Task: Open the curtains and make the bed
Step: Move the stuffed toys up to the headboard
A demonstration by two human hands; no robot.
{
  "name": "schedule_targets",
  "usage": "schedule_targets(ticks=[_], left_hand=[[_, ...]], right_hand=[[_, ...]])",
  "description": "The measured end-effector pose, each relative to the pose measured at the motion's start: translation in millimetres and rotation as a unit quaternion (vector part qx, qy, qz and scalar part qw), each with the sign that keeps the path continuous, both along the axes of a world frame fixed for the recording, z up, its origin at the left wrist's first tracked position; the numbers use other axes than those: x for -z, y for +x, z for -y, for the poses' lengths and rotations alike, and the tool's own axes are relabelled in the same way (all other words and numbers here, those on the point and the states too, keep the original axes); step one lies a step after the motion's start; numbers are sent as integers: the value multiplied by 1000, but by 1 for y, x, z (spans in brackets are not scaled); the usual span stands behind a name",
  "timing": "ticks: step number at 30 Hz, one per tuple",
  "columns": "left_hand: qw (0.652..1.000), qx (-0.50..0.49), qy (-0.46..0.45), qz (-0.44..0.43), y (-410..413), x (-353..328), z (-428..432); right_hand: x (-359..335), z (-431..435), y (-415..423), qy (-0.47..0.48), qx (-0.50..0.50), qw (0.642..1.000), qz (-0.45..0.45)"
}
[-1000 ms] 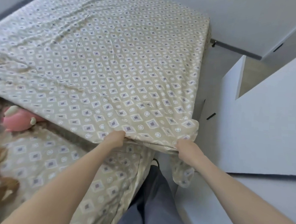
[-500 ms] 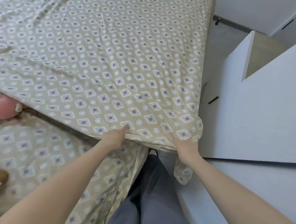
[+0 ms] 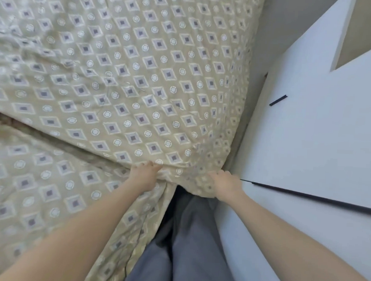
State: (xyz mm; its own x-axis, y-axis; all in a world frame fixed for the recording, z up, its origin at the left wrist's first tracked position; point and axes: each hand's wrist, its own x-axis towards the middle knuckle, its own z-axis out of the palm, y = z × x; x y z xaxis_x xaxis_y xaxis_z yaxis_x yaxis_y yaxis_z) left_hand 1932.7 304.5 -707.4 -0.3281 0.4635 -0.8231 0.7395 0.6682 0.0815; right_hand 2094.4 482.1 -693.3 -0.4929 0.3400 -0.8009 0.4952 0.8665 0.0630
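step: spreading quilt (image 3: 123,77) over bed | left hand (image 3: 145,177) and right hand (image 3: 226,185) each grip its near edge at bed's near right corner | done: quilt covers far side | left: near-left sheet (image 3: 38,186) uncovered, smoothing | curtains out of view

Both hands are gripping the near edge of the patterned duvet (image 3: 127,77): the left hand (image 3: 144,177) is holding its hem, the right hand (image 3: 226,184) is clutching its corner beside the white cabinet (image 3: 322,134).
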Motion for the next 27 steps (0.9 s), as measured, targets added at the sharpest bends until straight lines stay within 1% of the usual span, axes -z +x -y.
schedule_targets(ticks=[3,6,9,12,14,15,17,20,23,27], left_hand=[[998,-56,27,22,-8,-14,-16],[988,-137,65,32,-27,-36,-34],[974,-192,115,38,-48,-72,-55],[959,-222,173,34,-71,-123,-79],[945,-248,211,42,-78,-153,-91],[936,-253,241,37,-89,-182,-102],[922,-268,275,52,-93,-202,-111],[893,-284,342,60,-109,-258,-131],[866,-300,394,63,-129,-308,-148],[827,-329,453,54,-156,-352,-164]], right_hand=[[-13,-3,-12,-20,27,999,-1],[-42,-11,-29,-35,67,997,-26],[-77,-23,-44,-37,87,994,-53],[-125,-40,-59,-23,103,990,-93],[-153,-48,-64,-13,111,986,-122],[-179,-59,-74,-1,119,981,-151],[-198,-68,-82,5,129,977,-172],[-254,-94,-104,26,145,960,-239],[-303,-122,-135,44,139,943,-300],[-348,-159,-174,54,126,925,-353]])
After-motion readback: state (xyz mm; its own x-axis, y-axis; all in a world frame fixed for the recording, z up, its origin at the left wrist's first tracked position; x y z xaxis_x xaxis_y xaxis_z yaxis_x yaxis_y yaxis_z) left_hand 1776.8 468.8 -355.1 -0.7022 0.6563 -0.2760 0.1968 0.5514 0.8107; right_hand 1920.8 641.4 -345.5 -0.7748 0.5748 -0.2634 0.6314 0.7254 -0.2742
